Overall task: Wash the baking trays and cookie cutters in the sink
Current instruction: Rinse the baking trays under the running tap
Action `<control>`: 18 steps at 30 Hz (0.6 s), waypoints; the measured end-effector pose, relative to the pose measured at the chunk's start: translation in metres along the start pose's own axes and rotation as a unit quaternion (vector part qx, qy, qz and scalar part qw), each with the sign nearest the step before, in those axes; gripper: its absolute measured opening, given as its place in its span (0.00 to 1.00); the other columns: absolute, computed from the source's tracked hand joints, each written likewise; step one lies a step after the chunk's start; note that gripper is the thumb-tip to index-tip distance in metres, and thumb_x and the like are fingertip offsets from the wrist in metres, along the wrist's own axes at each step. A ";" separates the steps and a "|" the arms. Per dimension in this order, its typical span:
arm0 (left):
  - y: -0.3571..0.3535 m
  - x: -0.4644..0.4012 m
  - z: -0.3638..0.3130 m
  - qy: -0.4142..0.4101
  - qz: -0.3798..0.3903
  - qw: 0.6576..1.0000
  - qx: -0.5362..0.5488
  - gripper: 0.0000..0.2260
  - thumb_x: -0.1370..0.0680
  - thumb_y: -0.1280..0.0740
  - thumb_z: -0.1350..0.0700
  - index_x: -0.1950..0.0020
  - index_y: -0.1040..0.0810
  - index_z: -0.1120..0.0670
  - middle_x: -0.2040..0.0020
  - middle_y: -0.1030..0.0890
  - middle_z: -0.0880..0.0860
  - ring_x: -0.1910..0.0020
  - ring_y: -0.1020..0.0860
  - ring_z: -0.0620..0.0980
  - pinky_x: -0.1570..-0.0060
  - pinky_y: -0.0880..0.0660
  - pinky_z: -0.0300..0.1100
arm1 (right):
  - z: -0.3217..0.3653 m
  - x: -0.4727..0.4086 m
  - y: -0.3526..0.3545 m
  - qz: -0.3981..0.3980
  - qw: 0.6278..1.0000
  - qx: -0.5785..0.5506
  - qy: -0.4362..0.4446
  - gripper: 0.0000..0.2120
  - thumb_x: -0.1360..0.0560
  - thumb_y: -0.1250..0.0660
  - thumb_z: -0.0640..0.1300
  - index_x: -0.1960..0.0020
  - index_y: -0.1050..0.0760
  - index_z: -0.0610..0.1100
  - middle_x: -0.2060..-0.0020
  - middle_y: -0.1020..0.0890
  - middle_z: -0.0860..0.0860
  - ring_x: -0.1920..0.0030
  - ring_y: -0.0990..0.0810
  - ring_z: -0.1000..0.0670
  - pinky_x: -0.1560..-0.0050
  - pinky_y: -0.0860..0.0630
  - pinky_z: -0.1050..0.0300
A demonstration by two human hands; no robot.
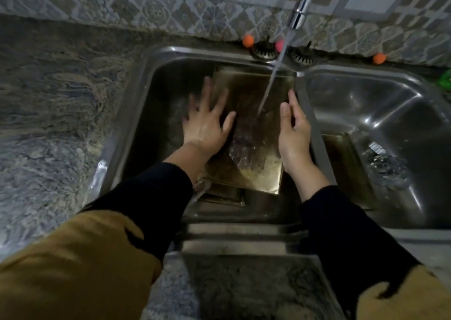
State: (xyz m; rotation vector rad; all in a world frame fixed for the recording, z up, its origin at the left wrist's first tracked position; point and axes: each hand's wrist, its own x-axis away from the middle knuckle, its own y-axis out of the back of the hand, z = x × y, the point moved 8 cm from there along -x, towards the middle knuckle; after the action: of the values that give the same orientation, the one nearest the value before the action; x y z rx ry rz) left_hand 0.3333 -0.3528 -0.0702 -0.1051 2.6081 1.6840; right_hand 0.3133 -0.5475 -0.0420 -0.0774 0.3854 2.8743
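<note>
A dark, golden baking tray (253, 134) lies tilted in the left basin of a steel double sink (151, 75). Water from the tap (299, 16) streams onto its middle. My left hand (207, 121) lies flat with fingers spread on the tray's left side, blurred by motion. My right hand (292, 126) holds the tray's right edge, fingers along the rim. A second tray (227, 194) peeks out beneath the first at the near side. A third tray (344, 163) leans in the right basin. No cookie cutters are visible.
A marbled stone counter (53, 104) stretches to the left. Two orange balls (248, 40) (379, 58) and a pink one (279, 44) sit at the sink's back rim by the tiled wall. The right basin's drain (385, 165) holds a shiny object. Something green (445, 79) sits at the far right.
</note>
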 end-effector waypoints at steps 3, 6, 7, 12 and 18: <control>-0.003 0.012 0.016 0.079 0.010 0.963 0.256 0.30 0.17 0.45 0.46 0.23 0.62 0.38 0.23 0.40 0.56 0.31 0.31 0.57 0.34 0.33 0.52 | 0.000 -0.003 0.000 0.005 1.000 -0.015 0.007 0.23 0.20 0.43 0.55 0.26 0.38 0.55 0.27 0.35 0.53 0.29 0.37 0.56 0.33 0.39 0.65; 0.007 0.019 0.019 0.108 -0.028 0.912 0.395 0.27 0.17 0.46 0.48 0.22 0.56 0.40 0.27 0.32 0.53 0.30 0.31 0.51 0.30 0.36 0.52 | 0.003 -0.009 -0.002 0.030 0.997 0.050 0.055 0.26 0.21 0.41 0.55 0.25 0.40 0.53 0.27 0.35 0.53 0.28 0.37 0.55 0.32 0.39 0.63; 0.011 0.021 0.018 0.110 -0.044 0.897 0.425 0.24 0.16 0.46 0.49 0.22 0.50 0.43 0.27 0.32 0.51 0.30 0.32 0.49 0.29 0.35 0.50 | 0.003 -0.012 -0.005 0.041 0.989 0.123 0.073 0.28 0.21 0.41 0.56 0.24 0.43 0.52 0.26 0.37 0.51 0.28 0.37 0.53 0.31 0.39 0.61; 0.024 0.031 -0.014 0.061 -0.118 0.852 0.506 0.19 0.16 0.48 0.51 0.24 0.38 0.48 0.33 0.27 0.47 0.36 0.28 0.41 0.36 0.29 0.41 | 0.000 -0.019 -0.026 0.028 0.839 0.531 0.114 0.29 0.20 0.59 0.60 0.22 0.58 0.51 0.23 0.58 0.40 0.24 0.63 0.41 0.27 0.59 0.36; 0.031 0.020 -0.021 0.081 -0.114 0.807 0.574 0.20 0.16 0.49 0.50 0.23 0.41 0.48 0.29 0.30 0.50 0.31 0.31 0.45 0.30 0.33 0.46 | 0.006 0.035 -0.071 0.200 0.805 0.477 0.292 0.25 0.18 0.58 0.58 0.26 0.66 0.62 0.24 0.67 0.51 0.25 0.70 0.47 0.27 0.65 0.38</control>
State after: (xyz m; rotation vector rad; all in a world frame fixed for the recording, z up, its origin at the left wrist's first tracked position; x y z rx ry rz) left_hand 0.3114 -0.3598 -0.0352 -0.4827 3.0448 -0.1530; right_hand 0.2961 -0.4713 -0.0575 -0.7682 2.1055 2.5483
